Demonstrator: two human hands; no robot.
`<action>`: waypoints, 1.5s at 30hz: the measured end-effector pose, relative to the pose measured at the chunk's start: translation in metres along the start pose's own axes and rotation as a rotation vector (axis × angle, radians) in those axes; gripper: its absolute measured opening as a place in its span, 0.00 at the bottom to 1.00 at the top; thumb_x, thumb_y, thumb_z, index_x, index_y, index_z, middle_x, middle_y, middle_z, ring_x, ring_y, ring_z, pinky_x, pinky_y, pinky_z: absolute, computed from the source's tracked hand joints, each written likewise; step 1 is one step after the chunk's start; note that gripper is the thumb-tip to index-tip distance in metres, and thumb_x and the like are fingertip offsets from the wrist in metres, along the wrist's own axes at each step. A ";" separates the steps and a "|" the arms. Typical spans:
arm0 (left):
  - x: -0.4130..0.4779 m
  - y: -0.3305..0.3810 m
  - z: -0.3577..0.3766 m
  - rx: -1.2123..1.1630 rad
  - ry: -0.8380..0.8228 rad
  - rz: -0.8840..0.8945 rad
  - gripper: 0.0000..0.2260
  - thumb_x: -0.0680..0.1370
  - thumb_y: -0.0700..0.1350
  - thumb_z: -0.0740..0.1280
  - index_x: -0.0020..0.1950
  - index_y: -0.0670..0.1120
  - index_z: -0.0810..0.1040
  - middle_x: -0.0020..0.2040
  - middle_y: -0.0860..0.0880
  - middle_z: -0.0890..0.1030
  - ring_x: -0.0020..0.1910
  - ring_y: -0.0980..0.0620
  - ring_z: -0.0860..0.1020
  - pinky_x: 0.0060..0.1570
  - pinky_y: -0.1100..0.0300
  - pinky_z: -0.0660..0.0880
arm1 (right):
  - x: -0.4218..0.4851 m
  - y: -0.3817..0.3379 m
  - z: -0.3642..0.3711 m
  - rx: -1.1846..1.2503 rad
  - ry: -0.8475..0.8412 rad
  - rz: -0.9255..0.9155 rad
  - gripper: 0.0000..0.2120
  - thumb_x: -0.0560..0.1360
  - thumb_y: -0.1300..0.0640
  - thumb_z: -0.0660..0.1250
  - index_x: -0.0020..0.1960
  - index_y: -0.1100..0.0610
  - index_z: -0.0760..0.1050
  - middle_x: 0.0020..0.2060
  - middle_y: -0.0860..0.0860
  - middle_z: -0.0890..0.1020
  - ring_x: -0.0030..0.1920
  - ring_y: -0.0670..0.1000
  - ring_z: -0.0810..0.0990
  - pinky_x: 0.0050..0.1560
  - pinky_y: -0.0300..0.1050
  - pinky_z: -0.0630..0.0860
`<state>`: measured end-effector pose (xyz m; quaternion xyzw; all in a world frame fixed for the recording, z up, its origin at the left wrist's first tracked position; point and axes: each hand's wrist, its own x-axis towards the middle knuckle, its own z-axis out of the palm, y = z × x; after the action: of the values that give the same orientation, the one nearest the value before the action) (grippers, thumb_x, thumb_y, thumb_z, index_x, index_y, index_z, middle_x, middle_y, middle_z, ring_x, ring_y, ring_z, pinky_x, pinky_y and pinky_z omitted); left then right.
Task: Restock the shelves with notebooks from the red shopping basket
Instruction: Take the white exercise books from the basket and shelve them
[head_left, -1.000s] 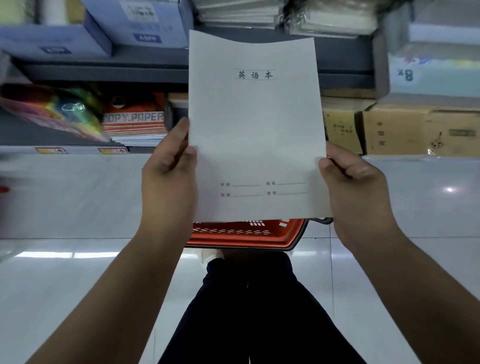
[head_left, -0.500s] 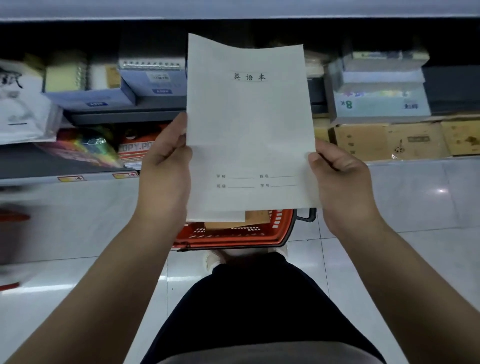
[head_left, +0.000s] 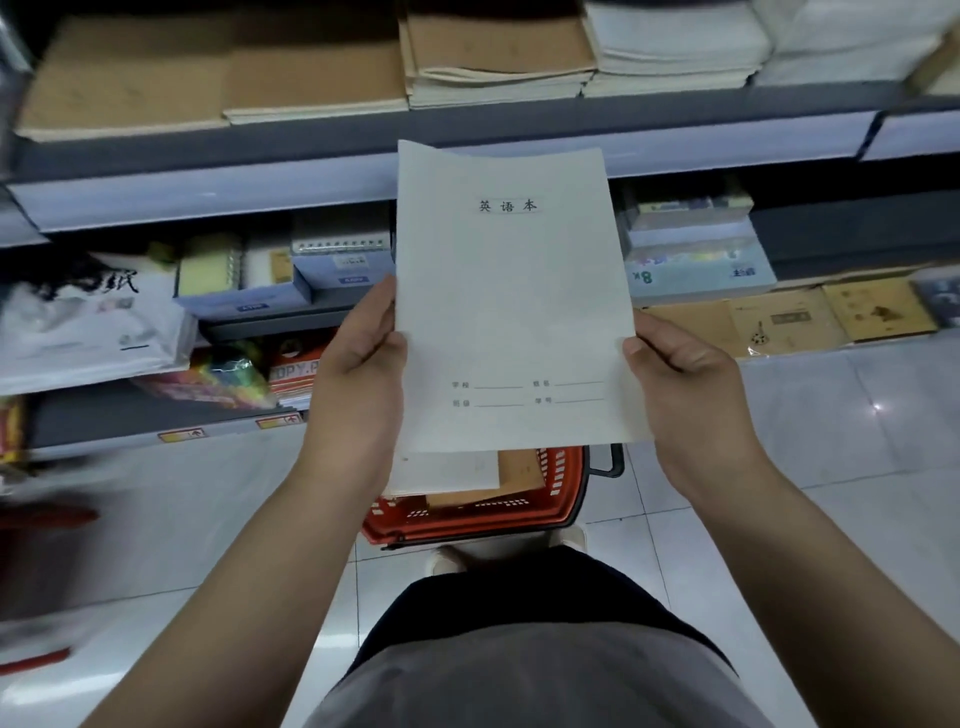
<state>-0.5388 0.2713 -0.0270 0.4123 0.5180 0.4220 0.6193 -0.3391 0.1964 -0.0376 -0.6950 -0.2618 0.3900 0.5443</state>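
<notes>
A thin grey notebook (head_left: 511, 301) is gripped at its edges by the left hand (head_left: 358, 358) and right hand (head_left: 685, 374), above the red shopping basket (head_left: 478, 504). Being limp, it could be creased or snagged against the shelf (head_left: 311, 140) lip if pushed in carelessly.

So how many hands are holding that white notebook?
2. The left hand grips the white notebook's left edge, and the right hand grips its right edge, above the red basket. No other hands show.
</notes>
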 end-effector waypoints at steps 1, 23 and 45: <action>-0.002 0.005 -0.002 0.009 -0.018 0.008 0.23 0.82 0.31 0.54 0.62 0.56 0.78 0.61 0.57 0.82 0.64 0.56 0.77 0.69 0.49 0.70 | -0.003 -0.004 -0.001 0.003 -0.001 0.002 0.15 0.80 0.65 0.61 0.56 0.50 0.82 0.50 0.42 0.85 0.52 0.42 0.82 0.53 0.37 0.76; -0.001 0.089 0.033 0.084 -0.196 0.130 0.23 0.83 0.33 0.53 0.58 0.59 0.77 0.54 0.60 0.84 0.56 0.59 0.81 0.60 0.55 0.76 | 0.005 -0.082 -0.018 0.044 0.095 -0.097 0.15 0.80 0.65 0.62 0.51 0.47 0.81 0.42 0.35 0.84 0.45 0.36 0.82 0.50 0.32 0.78; 0.069 0.109 0.122 0.187 -0.334 0.115 0.31 0.76 0.25 0.52 0.66 0.57 0.71 0.61 0.60 0.81 0.63 0.58 0.77 0.58 0.58 0.77 | 0.126 -0.120 -0.064 0.012 0.070 -0.079 0.15 0.80 0.64 0.61 0.49 0.47 0.81 0.40 0.35 0.83 0.39 0.31 0.80 0.48 0.29 0.76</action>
<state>-0.4211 0.3611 0.0714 0.5611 0.4208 0.3326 0.6305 -0.2087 0.2926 0.0523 -0.6940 -0.2674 0.3455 0.5722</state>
